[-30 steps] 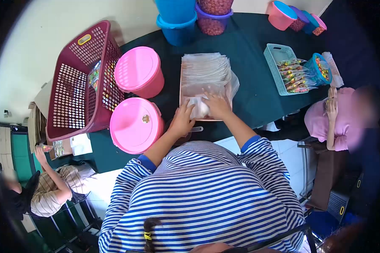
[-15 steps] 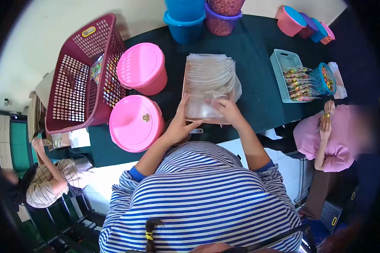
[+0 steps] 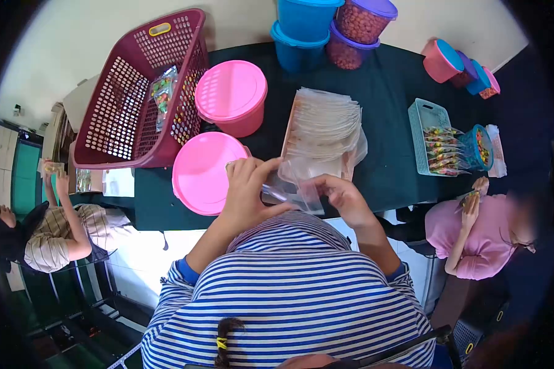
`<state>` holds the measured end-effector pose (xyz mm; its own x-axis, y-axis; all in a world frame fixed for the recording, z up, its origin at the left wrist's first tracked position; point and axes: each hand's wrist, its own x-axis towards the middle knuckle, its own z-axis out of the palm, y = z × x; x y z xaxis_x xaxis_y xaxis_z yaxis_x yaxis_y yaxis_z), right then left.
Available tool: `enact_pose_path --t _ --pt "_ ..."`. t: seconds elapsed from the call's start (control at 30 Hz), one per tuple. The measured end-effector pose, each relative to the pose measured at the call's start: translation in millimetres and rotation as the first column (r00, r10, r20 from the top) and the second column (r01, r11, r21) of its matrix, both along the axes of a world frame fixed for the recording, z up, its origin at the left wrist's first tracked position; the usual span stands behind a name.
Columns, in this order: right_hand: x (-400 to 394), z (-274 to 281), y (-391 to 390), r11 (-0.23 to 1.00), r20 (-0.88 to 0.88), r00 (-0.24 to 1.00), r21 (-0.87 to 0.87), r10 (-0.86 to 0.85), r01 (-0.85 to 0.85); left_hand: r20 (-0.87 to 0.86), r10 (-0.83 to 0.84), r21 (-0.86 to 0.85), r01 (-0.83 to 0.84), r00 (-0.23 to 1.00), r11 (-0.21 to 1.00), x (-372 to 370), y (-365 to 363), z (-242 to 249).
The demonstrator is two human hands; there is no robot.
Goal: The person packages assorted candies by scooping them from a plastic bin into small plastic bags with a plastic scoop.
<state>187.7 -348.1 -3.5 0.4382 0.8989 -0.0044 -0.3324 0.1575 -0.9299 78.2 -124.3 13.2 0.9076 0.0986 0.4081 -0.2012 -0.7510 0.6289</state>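
Observation:
A clear plastic bag [image 3: 301,192] is between my hands, just in front of my striped shirt. My right hand [image 3: 346,200] pinches its right side, fingers curled and thumb against the film. On the other side my left hand [image 3: 247,187] holds the bag's left part, its thumb and index finger reaching around the film. Just beyond my hands lies a thick stack of clear plastic bags [image 3: 326,126], fanned out in a shallow box [image 3: 287,132]. To the left of my left hand stands a pink lidded tub [image 3: 206,175].
Another pink tub [image 3: 232,92] stands beside a maroon basket [image 3: 191,92] with filled packets [image 3: 163,92]. Blue tubs [image 3: 301,46] and purple-lidded tubs [image 3: 354,46] are at the back. Rightward, a teal basket [image 3: 420,141] holds packets. Co-workers sit left [image 3: 74,237] and right [image 3: 468,237].
My hands have moved from the stack toward my body, with one clear plastic bag now lifted off between them. The camera view has shifted slightly.

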Motion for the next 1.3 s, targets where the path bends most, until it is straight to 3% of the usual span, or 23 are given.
enact_pose_path --t 0.07,0.13,0.17,0.23,0.27,0.33,0.4,0.43,0.47,0.53,0.6,0.63,0.73,0.83,0.93,1.03,1.07,1.1,1.13,1.2,1.23,1.3 --pt "-11.4 15.2 8.7 0.995 0.026 0.998 -0.086 -0.055 0.057 -0.009 -0.01 0.257 0.012 1.0 0.966 -11.2 1.6 5.7" --pt "-17.1 18.5 15.5 0.967 0.075 0.996 -0.244 -0.051 0.068 -0.014 -0.008 0.259 0.011 1.0 0.966 -16.9 2.1 5.6" --pt "-23.2 20.4 21.5 0.946 0.099 0.984 -0.273 -0.15 0.172 0.093 0.055 0.278 -0.078 0.994 0.957 -18.9 1.3 10.7" --pt "-29.2 13.1 27.6 0.938 0.143 0.965 -0.24 -0.219 0.248 0.277 0.129 0.291 -0.211 0.952 0.933 -26.8 4.5 16.8" --pt "-32.0 10.9 31.6 0.924 0.182 0.94 -0.202 -0.29 0.324 0.283 0.128 0.29 -0.212 0.951 0.933 -34.5 9.4 14.0" --pt "-41.4 17.5 40.7 0.898 0.224 0.917 -0.225 -0.329 0.377 0.259 0.067 0.033 -0.078 0.964 0.996 -46.5 18.7 19.7" --pt "-51.1 20.5 50.6 0.892 0.44 0.861 -0.239 -0.254 0.385 -0.009 -0.161 -0.116 0.159 0.987 0.98 -48.8 27.7 33.8" --pt "-59.3 24.9 62.7 0.906 0.572 0.778 -0.136 -0.259 0.401 -0.12 -0.179 -0.282 0.139 0.977 0.949 -51.1 26.6 32.5" --pt "-67.0 25.8 73.1 0.908 0.573 0.779 -0.136 -0.255 0.397 -0.224 -0.211 -0.437 0.096 0.951 0.894 -53.6 24.4 29.2" --pt "-83.1 27.1 92.8 0.928 0.673 0.716 -0.121 -0.185 0.353 -0.248 -0.193 -0.524 0.036 0.949 0.851 -60.7 33.4 19.1" --pt "-92.5 26.7 107.6 0.92 0.694 0.698 -0.133 -0.179 0.368 -0.172 -0.122 -0.167 0.093 0.978 0.982 -66.3 52.2 18.8" --pt "-94.9 27.2 112.4 0.918 0.677 0.711 -0.136 -0.188 0.373 -0.125 -0.103 -0.107 0.089 0.987 0.99 -70.9 61.8 18.7" --pt "-104.5 26.9 128.9 0.911 0.617 0.741 -0.095 -0.263 0.402 -0.098 -0.076 -0.004 0.076 0.992 0.997 -85.9 84.3 18.6" --pt "-123.6 28.8 146.6 0.818 0.853 0.461 -0.072 -0.246 0.57 -0.079 -0.05 0.102 0.058 0.996 0.993 -100.0 105.5 20.5" --pt "-142.4 27.2 167.4 0.752 0.879 0.342 0.028 -0.332 0.658 -0.019 -0.016 0.204 0.019 1.0 0.979 -111.0 125.1 22.4" --pt "-153.5 26.9 181.9 0.815 0.916 0.304 0.039 -0.26 0.578 0.013 -0.026 0.235 0.022 1.0 0.972 -119.6 145.7 25.3" --pt "-157.0 28.2 188.0 0.848 0.928 0.294 0.043 -0.23 0.529 0.082 -0.022 0.119 0.012 0.996 0.993 -119.8 150.2 28.5" --pt "-162.3 28.6 194.9 0.852 0.912 0.359 -0.02 -0.199 0.523 0.15 -0.01 0.001 0.01 0.989 1.0 -121.0 156.0 30.1" --pt "-168.8 27.1 201.5 0.855 0.915 0.355 -0.022 -0.192 0.519 0.156 -0.003 -0.004 0.004 0.988 1.0 -123.4 163.1 30.6" --pt "-178.7 20.8 212.8 0.846 0.805 0.549 -0.119 -0.223 0.519 0.101 -0.258 0.15 0.242 0.961 0.959 -127.5 175.8 29.4" --pt "-180.9 19.1 216.7 0.83 0.786 0.597 -0.218 -0.161 0.512 0.058 -0.289 0.086 0.283 0.956 0.955 -128.7 175.0 24.8" --pt "-186.3 18.0 229.4 0.822 0.788 0.582 -0.187 -0.201 0.538 0.086 -0.267 0.071 0.261 0.96 0.963 -129.7 179.7 8.1"
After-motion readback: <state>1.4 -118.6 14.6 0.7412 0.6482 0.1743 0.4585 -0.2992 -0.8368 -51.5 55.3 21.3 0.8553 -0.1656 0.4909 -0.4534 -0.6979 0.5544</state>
